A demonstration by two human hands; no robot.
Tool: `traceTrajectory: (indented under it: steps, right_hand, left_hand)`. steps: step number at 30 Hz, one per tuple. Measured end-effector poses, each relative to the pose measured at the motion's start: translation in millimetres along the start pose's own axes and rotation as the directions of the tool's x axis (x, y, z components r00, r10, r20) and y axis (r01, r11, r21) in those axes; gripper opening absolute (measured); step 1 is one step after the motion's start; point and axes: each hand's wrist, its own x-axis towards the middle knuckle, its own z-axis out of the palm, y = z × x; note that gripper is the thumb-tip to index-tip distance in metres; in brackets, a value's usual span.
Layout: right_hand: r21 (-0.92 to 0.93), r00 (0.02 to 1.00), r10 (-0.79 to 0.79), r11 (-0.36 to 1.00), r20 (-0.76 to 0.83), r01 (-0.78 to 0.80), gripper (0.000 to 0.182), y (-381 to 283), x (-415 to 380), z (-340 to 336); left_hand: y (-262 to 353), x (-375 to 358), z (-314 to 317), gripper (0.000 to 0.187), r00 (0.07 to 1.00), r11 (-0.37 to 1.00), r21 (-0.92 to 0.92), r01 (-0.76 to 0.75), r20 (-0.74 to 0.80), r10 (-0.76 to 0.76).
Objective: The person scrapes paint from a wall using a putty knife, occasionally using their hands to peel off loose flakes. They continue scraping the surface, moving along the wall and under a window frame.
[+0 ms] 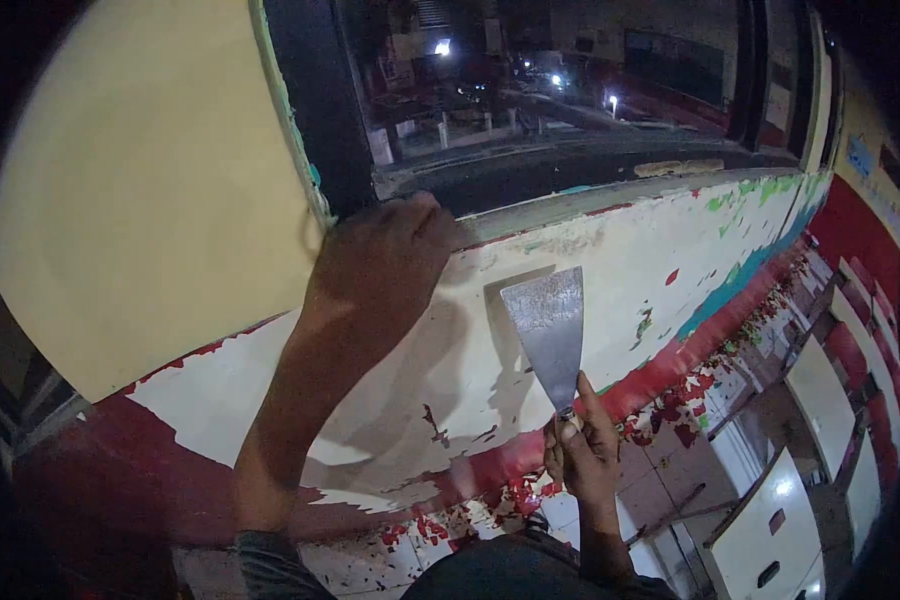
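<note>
My left hand point(390, 245) rests at the left corner of the window sill point(530, 222), its back toward me and the fingers curled under. Whatever those fingers close on, if anything, is hidden. In my right hand point(587, 450) is a paint scraper point(550, 325), gripped by its handle with a finger along it. Its wide, worn metal blade points up, close in front of the wall point(620, 290) below the window. Cream paint on that wall is chipped, with green, teal and red patches showing.
A dark-framed window point(560, 90) lies above the sill. Cream wall point(150, 180) stands at left. Red paint flakes point(670, 415) litter the tiled floor along the wall's foot. Several desk chairs with pale writing tops point(770, 530) stand at right.
</note>
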Motion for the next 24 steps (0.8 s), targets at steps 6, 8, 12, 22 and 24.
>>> traceTrajectory:
  steps: [6, 8, 12, 22, 24]
  right_hand:
    - [0.005, 0.999, 0.022, 1.0, 0.045, -0.022, 0.059, 5.0, 5.2, -9.3]
    - [-0.013, 0.997, -0.014, 1.0, 0.071, 0.014, 0.058, 13.2, 6.1, -14.0]
    - [-0.065, 1.0, -0.006, 0.998, 0.022, 0.007, 0.059, 11.5, 9.2, -11.8]
    - [-0.114, 0.957, -0.107, 0.99, -0.268, 0.079, 0.06, 3.1, -5.9, -65.8]
    - [-0.05, 0.949, -0.072, 0.997, -0.306, 0.06, 0.06, -7.2, -1.1, -81.3]
  left_hand:
    - [11.2, 0.3, -8.1, 0.008, 0.991, 0.992, -0.096, -0.081, -0.114, 0.07]
    - [9.9, 2.6, 1.1, 0.01, 0.989, 0.99, -0.116, -0.079, -0.131, 0.063]
    - [9.0, -5.2, 16.7, 0.029, 0.998, 0.994, -0.106, -0.036, -0.052, 0.03]
    - [63.6, 22.2, 62.9, 0.061, 0.902, 0.928, -0.001, -0.374, 0.234, 0.363]
    - [76.7, 36.3, 74.2, 0.063, 0.959, 0.961, 0.075, -0.267, 0.117, 0.257]
